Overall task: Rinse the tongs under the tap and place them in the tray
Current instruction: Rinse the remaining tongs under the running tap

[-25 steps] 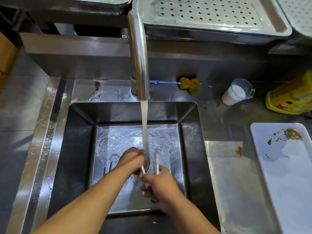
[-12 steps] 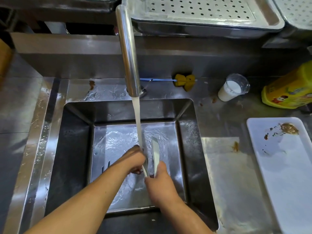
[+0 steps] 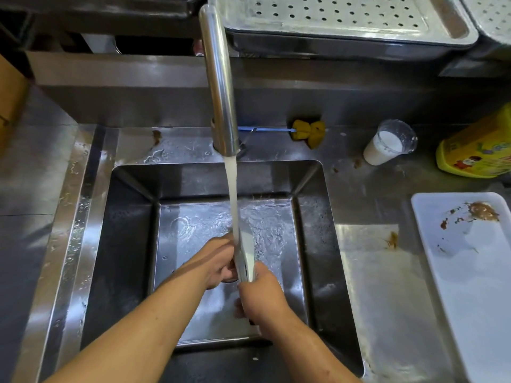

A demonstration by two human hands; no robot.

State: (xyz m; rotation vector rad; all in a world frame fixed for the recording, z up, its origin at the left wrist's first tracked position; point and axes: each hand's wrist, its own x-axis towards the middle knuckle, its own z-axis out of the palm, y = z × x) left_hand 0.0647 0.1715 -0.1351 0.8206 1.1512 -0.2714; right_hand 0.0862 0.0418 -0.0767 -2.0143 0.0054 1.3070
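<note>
Tongs [image 3: 247, 254]: centre of frame, low in the sink [image 3: 132, 244], blades pointing up and away, standing in the water stream [image 3: 232, 194] from the tap [image 3: 219, 87]. Pale, thin, flat arms lying close together. Judged light and stiff with some spring; wet, so slippery along the flat faces. Best hold looks to be the hinge end, fingers wrapped round both arms, not the slick blade tips.

Right hand [image 3: 261, 295]: grip closed round the near, lower end of the tongs, carrying them.

Left hand [image 3: 217, 261]: fingers curled against the left side of the arms, just below the stream; seems to pinch them, contact partly hidden by water.

Right edge, on the counter [image 3: 373, 286]: white tray [image 3: 470, 286] with brown smears. Top of frame: perforated steel tray [image 3: 345, 17]. Which one is meant, cannot tell.
</note>
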